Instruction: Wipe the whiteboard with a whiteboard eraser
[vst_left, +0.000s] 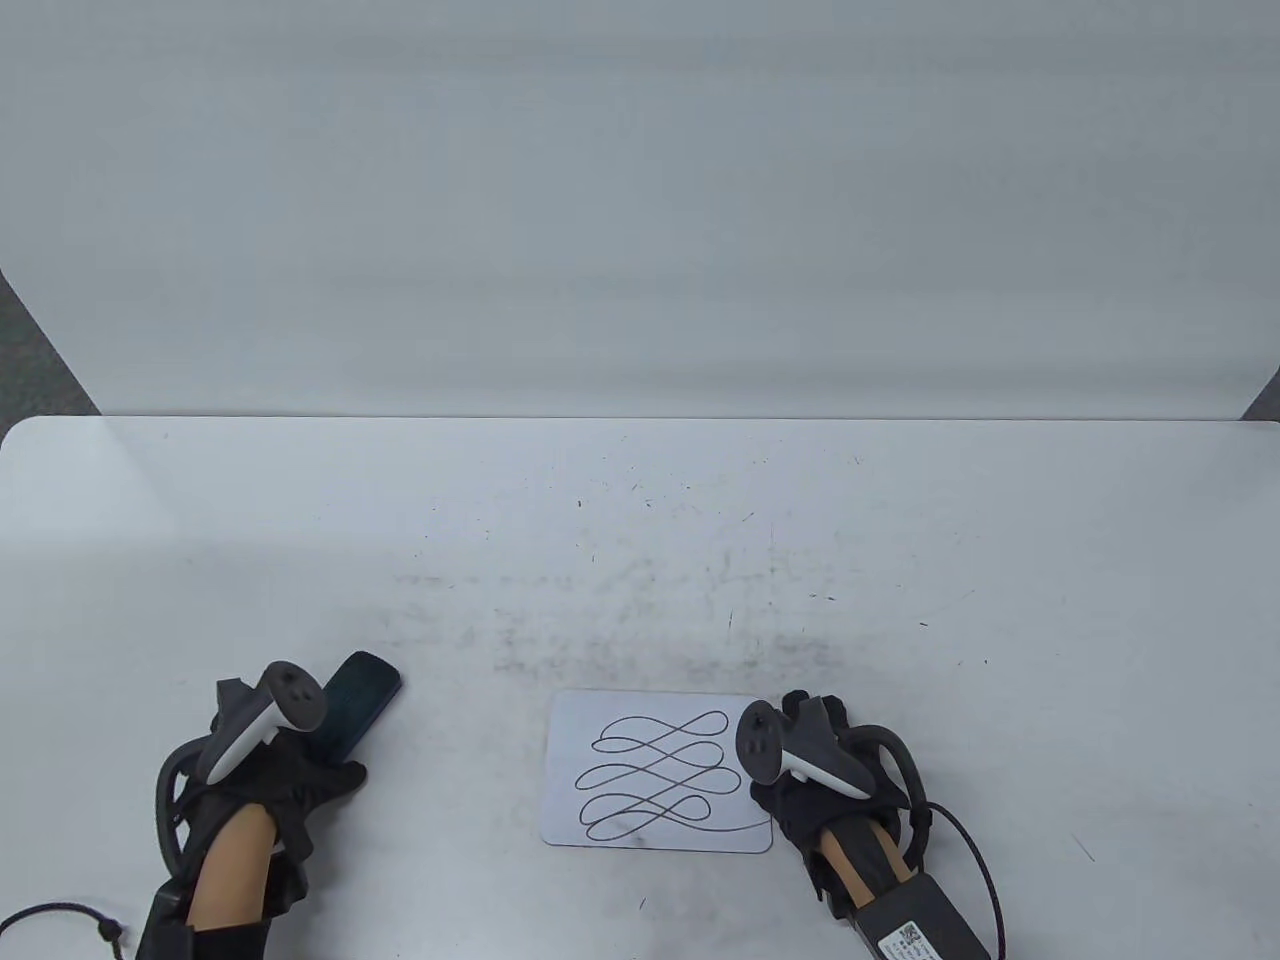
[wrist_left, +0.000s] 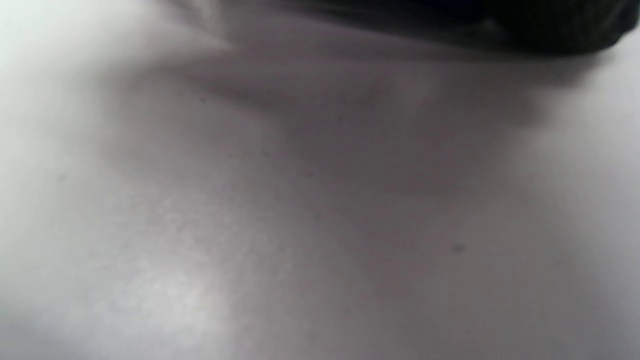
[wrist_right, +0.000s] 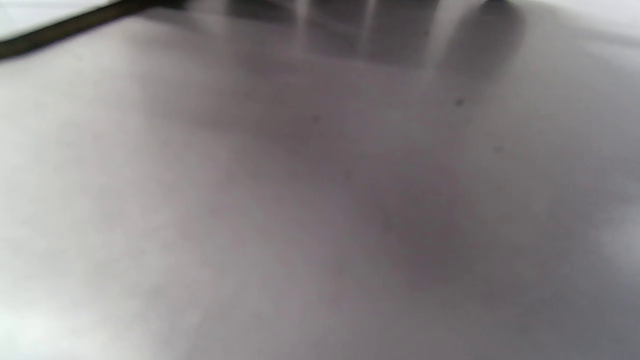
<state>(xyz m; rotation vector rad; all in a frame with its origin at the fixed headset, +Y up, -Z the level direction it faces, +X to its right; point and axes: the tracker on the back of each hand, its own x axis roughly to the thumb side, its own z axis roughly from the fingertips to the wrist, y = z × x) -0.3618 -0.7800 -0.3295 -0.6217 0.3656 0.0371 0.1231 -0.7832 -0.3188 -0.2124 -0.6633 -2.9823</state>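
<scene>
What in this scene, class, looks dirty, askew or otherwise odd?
The table carries grey smudges and small dark flecks, thickest just beyond the whiteboard. The whiteboard lies slightly askew and bears looping marker lines. Nothing looks spilled or broken. Both wrist views are too blurred to add anything.

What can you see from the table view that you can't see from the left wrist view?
Only the table view shows the small whiteboard with looping lines, the dark eraser under the left hand, and the right hand at the whiteboard's right edge. Only the left wrist view shows a blurry close-up, with something dark along its top edge. Both show the white table.
</scene>
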